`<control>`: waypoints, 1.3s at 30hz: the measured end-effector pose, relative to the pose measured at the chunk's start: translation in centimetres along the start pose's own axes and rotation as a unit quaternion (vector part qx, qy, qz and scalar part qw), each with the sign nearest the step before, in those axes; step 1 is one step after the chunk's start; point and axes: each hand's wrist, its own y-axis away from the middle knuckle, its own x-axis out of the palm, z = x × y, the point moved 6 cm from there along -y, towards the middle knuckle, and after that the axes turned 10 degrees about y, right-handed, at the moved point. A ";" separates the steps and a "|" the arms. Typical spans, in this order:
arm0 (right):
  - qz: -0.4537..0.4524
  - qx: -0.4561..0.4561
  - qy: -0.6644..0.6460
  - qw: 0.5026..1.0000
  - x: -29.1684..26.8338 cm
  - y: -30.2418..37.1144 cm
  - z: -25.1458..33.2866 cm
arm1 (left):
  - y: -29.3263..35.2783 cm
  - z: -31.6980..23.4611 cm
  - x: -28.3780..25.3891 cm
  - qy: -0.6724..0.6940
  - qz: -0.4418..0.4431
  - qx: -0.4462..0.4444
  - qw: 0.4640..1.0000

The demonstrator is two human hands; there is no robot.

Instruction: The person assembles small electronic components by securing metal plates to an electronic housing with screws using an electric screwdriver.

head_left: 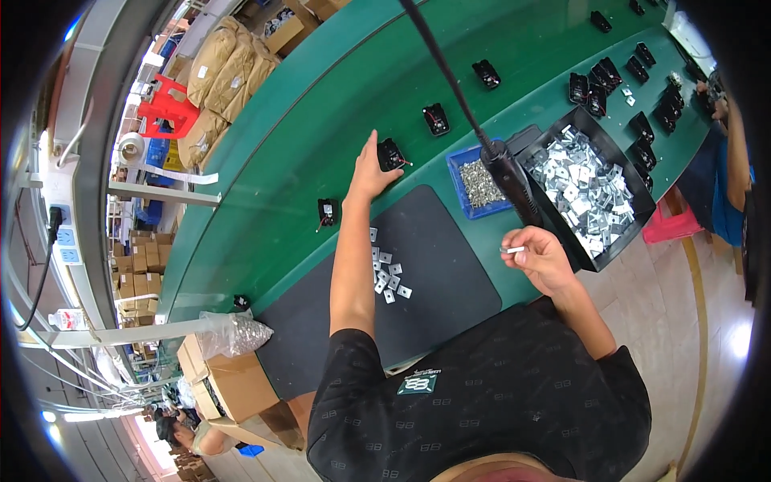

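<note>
My left hand (371, 173) reaches over the green conveyor belt, its fingers along one side of a small black plastic housing (391, 154) with a red wire and its thumb at the near edge. My right hand (544, 259) is raised by the black bin, pinching a small metal plate (515, 250) between thumb and fingers. Several similar metal plates (393, 282) lie scattered on the dark mat (450, 241) beside my left forearm. Just beyond my right hand hangs a black powered screwdriver (511, 181) on a dark rod or cord.
A black bin (639, 201) is full of metal plates, next to a blue tray (467, 214) of small screws. More black housings (436, 120) sit along the belt (313, 120). At the right a co-worker's arm (736, 157) reaches over the bench. A bag of small parts (235, 334) rests at the left.
</note>
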 end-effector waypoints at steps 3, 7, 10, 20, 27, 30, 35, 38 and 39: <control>-0.018 0.039 0.054 0.998 -0.7 0.4 -0.6 | 0.3 -0.7 -0.4 0.002 -0.022 0.000 1.000; -0.058 0.044 0.149 0.986 0.0 0.2 0.1 | 3.3 -4.9 -0.8 0.062 -0.040 0.038 0.997; -0.065 0.053 0.177 0.981 0.3 -0.3 -0.3 | 8.2 -10.8 -0.5 0.021 -0.025 0.109 0.993; 0.010 -0.020 0.597 0.802 3.7 -3.6 -1.7 | 19.2 -15.5 5.7 0.061 -0.007 0.078 0.995; 0.007 -0.099 0.682 0.724 4.4 -3.0 -2.1 | 20.7 -15.0 7.1 0.091 -0.053 0.045 0.993; 0.022 -0.087 0.694 0.714 4.4 -3.0 -2.1 | 20.8 -14.9 7.1 0.089 -0.049 0.048 0.994; 0.034 -0.042 0.688 0.724 4.3 -3.0 -2.3 | 21.0 -14.9 7.7 0.087 -0.049 0.020 0.995; 0.037 -0.048 0.705 0.706 4.3 -3.0 -2.6 | 21.1 -15.0 7.9 0.088 -0.050 0.017 0.995; 0.023 -0.093 0.725 0.682 4.5 -3.0 -2.3 | 21.1 -15.0 8.0 0.089 -0.050 0.018 0.995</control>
